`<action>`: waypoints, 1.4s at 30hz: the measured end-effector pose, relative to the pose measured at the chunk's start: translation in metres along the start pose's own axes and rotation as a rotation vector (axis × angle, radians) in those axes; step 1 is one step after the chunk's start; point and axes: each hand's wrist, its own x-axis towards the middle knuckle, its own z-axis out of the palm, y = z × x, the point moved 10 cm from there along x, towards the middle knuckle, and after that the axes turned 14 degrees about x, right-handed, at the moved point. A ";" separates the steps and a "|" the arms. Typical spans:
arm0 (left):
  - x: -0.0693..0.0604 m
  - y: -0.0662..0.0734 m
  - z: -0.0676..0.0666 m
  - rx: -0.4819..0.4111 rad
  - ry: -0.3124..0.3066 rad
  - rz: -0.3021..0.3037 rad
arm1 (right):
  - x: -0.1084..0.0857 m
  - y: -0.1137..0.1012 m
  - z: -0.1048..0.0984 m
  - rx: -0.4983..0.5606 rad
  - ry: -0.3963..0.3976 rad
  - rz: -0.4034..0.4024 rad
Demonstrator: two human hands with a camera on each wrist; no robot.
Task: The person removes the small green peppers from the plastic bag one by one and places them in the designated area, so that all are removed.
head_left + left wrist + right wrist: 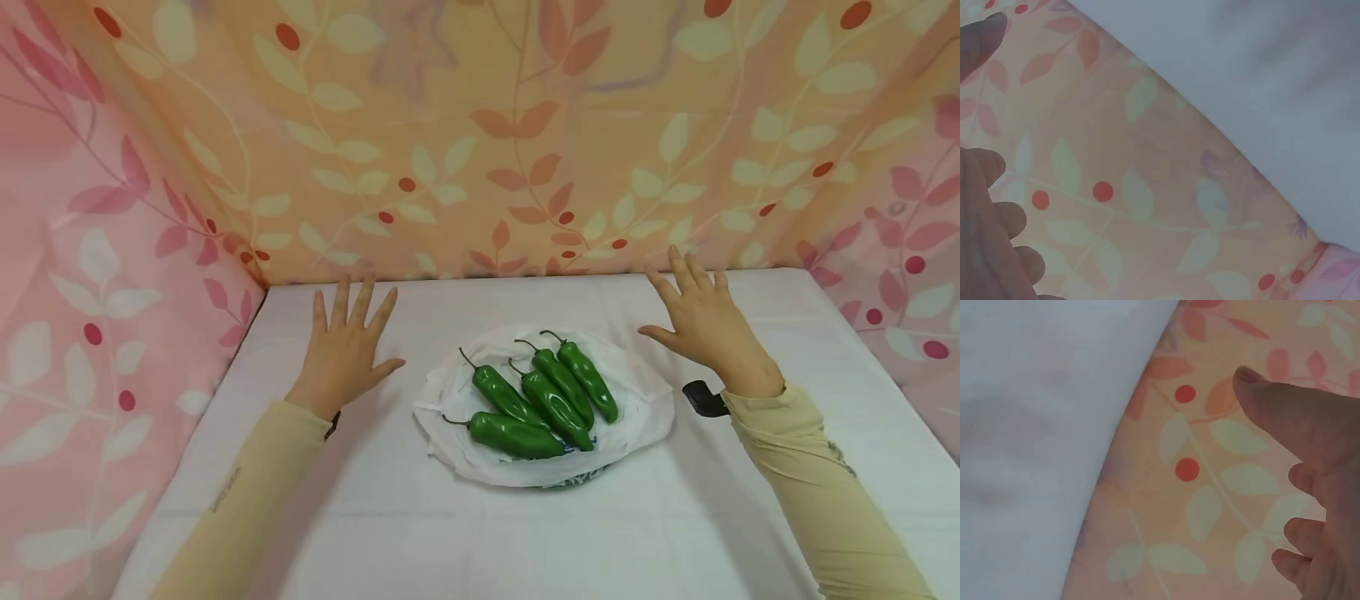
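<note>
Clearly, the left hand point(341, 358) is spread wide, fingers apart and thumb stretched toward the right hand point(705, 321), which is spread too, its thumb pointing back inward; both hold nothing and hang raised, their backs to the head camera. Just behind each, on the person's side, a beige sleeve point(247, 492) covers the forearm, and a dark piece point(705, 398) juts out at the right wrist. Between the two hands, a little nearer the person and touching neither, a crumpled white plastic bag point(647, 408) lies on the white-covered counter point(450, 550). Five glossy green peppers point(555, 407) rest on it, crowded together, stems toward the left hand's side. Beyond both hands' fingertips, past the counter's back edge, hangs an orange leaf-patterned cloth point(517, 150); pink cloth point(97, 333) stands outward of each hand.
</note>
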 end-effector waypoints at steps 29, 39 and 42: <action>-0.019 0.060 0.042 -0.880 -0.003 -0.238 | -0.041 -0.033 0.087 0.756 0.036 0.186; -0.020 0.075 0.081 -1.214 -0.029 -0.459 | -0.052 -0.016 0.110 0.847 0.003 0.336; -0.019 0.081 0.087 -1.246 -0.033 -0.463 | -0.051 -0.014 0.114 0.858 0.011 0.337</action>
